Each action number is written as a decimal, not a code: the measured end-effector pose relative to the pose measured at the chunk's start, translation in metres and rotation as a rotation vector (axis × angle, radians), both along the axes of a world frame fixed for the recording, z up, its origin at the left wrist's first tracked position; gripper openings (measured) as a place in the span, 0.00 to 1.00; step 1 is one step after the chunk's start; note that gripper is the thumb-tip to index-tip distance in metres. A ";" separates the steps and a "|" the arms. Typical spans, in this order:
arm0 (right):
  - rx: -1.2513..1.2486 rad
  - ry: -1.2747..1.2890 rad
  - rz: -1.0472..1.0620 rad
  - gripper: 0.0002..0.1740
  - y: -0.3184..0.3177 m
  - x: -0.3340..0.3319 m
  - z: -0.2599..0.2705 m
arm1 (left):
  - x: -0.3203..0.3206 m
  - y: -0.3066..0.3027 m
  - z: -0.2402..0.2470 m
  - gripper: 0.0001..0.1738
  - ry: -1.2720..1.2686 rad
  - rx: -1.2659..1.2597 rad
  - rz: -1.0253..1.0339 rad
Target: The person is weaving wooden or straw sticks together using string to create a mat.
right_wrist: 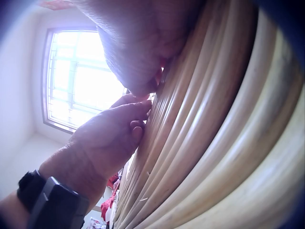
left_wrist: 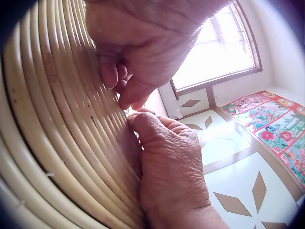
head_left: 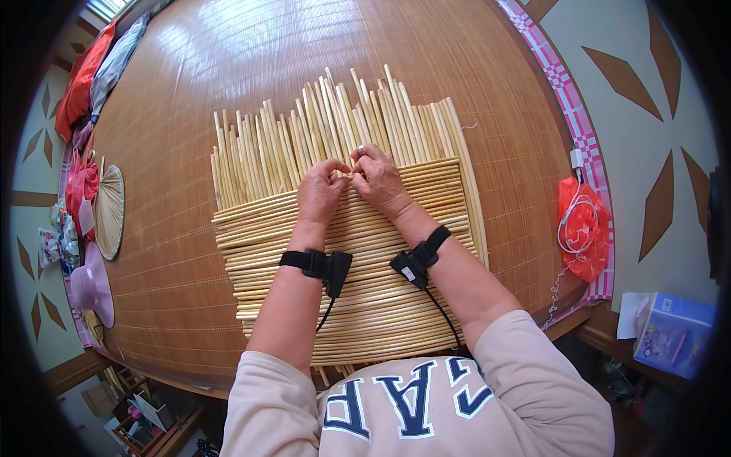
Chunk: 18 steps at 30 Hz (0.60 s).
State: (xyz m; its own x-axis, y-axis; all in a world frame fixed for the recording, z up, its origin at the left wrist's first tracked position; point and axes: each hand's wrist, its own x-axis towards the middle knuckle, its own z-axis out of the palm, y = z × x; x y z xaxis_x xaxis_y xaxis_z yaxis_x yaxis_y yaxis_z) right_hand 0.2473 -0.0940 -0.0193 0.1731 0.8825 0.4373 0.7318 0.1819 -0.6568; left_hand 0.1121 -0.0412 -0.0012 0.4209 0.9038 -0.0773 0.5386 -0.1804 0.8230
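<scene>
A mat of pale wooden sticks (head_left: 350, 266) lies in front of me, its sticks running crosswise. Beyond its far edge, loose sticks (head_left: 282, 152) point away from me in an uneven row. At that edge my left hand (head_left: 320, 192) and right hand (head_left: 379, 181) meet, thumbs and fingertips bent together. They pinch a small pale bit, seemingly string, mostly hidden by the fingers. In the left wrist view the right hand (left_wrist: 171, 157) shows beside the sticks. Across the sticks in the right wrist view is the left hand (right_wrist: 102, 138). A ring is on the right hand.
Everything lies on a wide brown woven mat (head_left: 525, 198). A straw fan (head_left: 110, 213) and a pink hat (head_left: 93, 286) are at left. At right are a red plastic bag (head_left: 582, 244) with a white cable and a clear blue-lidded box (head_left: 674, 335).
</scene>
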 end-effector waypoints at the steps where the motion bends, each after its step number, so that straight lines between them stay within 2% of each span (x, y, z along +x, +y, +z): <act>1: -0.006 0.006 -0.001 0.05 0.000 0.000 0.000 | -0.001 0.000 -0.001 0.05 -0.018 -0.008 -0.004; 7: -0.009 0.010 0.009 0.05 -0.001 0.001 0.001 | 0.001 -0.001 -0.004 0.06 0.130 0.179 -0.013; 18: -0.065 -0.052 0.008 0.04 0.000 0.000 0.004 | 0.002 -0.001 0.001 0.04 0.169 0.127 -0.012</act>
